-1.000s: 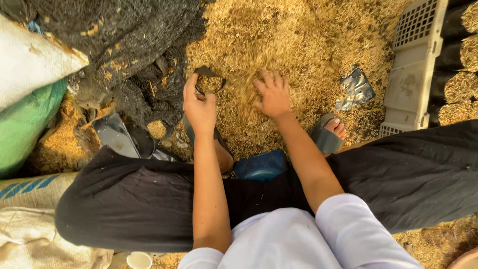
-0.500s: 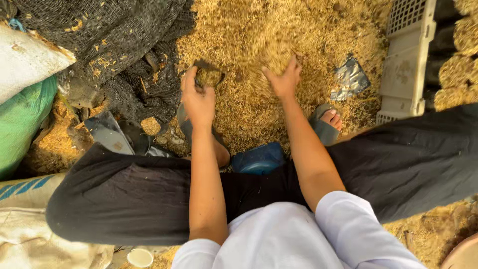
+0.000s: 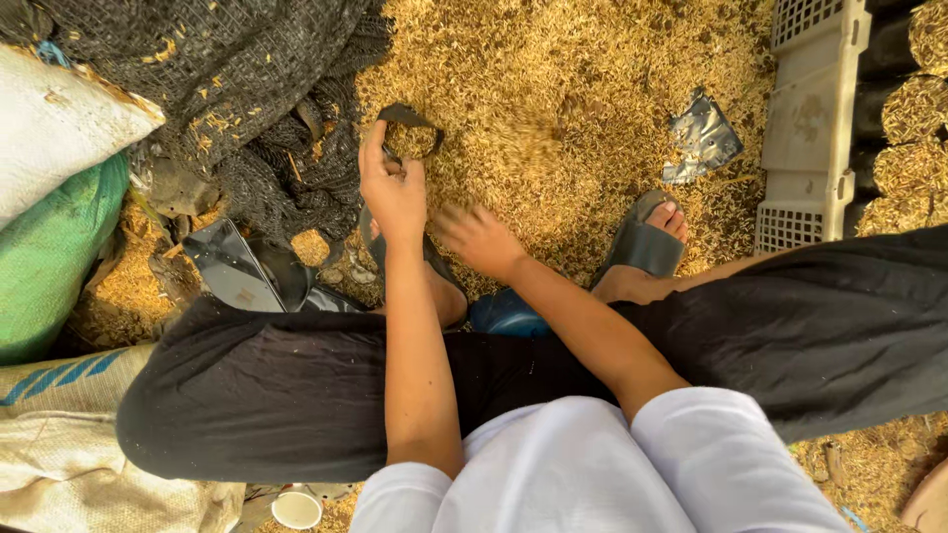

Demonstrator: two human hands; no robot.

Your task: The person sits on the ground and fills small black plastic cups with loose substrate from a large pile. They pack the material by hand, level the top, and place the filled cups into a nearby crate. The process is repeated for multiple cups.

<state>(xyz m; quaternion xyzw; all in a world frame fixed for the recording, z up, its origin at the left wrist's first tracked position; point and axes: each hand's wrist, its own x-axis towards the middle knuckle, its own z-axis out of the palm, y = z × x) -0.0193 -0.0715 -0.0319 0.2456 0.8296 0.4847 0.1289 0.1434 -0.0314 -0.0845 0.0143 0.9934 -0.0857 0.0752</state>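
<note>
Beyond my left hand (image 3: 393, 192) lies crumpled black netting (image 3: 247, 89). My left fingers pinch the rim of a small black plastic grow bag (image 3: 410, 133), holding its mouth open just past my fingertips. The bag sits on the golden rice-husk heap (image 3: 553, 79), its mouth facing up toward me; how its long axis runs I cannot tell. Husk already shows inside, I judge partly filled, with more to add. My right hand (image 3: 479, 240) is blurred, fingers loosely spread, holding nothing that I can make out. Farther right stands a grey plastic crate (image 3: 815, 118) of filled bags (image 3: 908, 109).
</note>
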